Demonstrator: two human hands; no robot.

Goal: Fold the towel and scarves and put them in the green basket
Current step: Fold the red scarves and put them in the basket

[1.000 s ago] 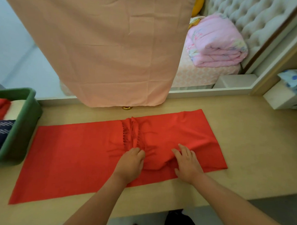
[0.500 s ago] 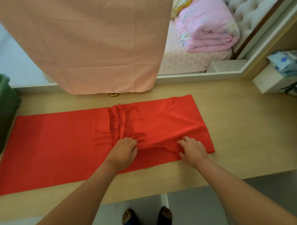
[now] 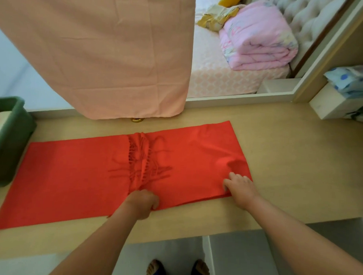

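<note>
While left hand pinches red scarf midway, right hand seemingly grips its corner

A single wide-angle camera sits on the person's head, facing forward and steeply down over the wooden table. It is close: both forearms enter from the bottom edge, the feet show under the table's near edge, the green basket is cut off at the left, and the bed lies beyond.
</note>
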